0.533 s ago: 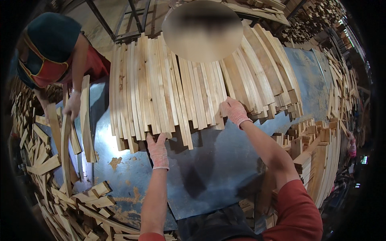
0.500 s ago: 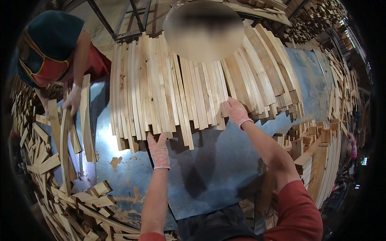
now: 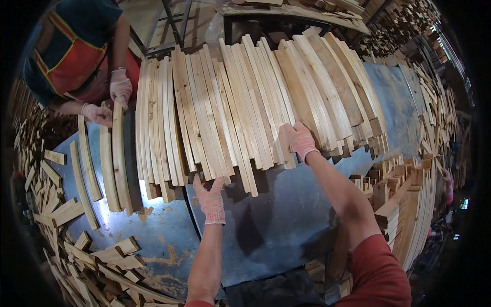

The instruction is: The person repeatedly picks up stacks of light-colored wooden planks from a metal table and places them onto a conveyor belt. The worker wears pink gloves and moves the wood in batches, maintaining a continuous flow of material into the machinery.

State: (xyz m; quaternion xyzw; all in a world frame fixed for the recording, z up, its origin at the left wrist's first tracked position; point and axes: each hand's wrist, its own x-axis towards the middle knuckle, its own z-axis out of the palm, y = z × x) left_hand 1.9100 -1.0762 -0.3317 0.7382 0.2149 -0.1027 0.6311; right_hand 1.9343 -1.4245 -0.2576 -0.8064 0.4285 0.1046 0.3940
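Many pale wooden strips (image 3: 240,102) lie side by side in a wide row across the metal table, their near ends uneven. My left hand (image 3: 209,202), in a pinkish knit glove, grips the near ends of a few strips, thumb and fingers apart on either side of them. Farther right, my right hand (image 3: 299,140), gloved alike, holds the near end of a strip, with its fingers curled over the edge. The strips between my two hands lean slightly, their far ends to the left. The undersides of my fingers are hidden.
At the left a co-worker in a red apron (image 3: 76,66) handles strips (image 3: 117,153) with gloved hands. Loose offcuts (image 3: 117,250) heap at the lower left. Stacked wood (image 3: 404,204) stands at the right. Sawdust lies on the blue-grey metal table (image 3: 266,220).
My left hand has moved a little right and nearer, and the strips beside it have shifted and slanted. My right hand has barely moved. The co-worker's strips now lie more upright and side by side.
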